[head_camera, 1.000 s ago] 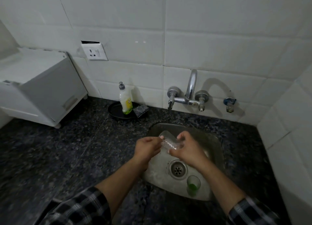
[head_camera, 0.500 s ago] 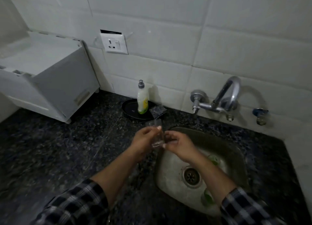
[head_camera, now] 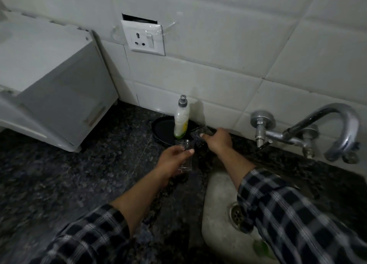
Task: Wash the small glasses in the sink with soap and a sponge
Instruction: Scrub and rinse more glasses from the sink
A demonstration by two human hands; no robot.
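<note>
Presently, a small glass (head_camera: 183, 156) was clamped upright in the left hand (head_camera: 172, 160) above the table (head_camera: 59, 180); the right hand (head_camera: 217, 139) was closed on the sponge (head_camera: 199, 136) beside the soap bottle (head_camera: 181, 121). Slippage of the wet glass onto stone was judged the hazard.

Place: home kitchen
Evidence: steel sink (head_camera: 216, 214), wall tap (head_camera: 309, 132), dish soap bottle (head_camera: 181, 121), granite counter (head_camera: 79, 180), tiled wall (head_camera: 228, 45)

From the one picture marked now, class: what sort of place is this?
Most likely a home kitchen: a steel sink set in a dark stone counter, a wall tap on white tiles, and a dish soap bottle.
</note>
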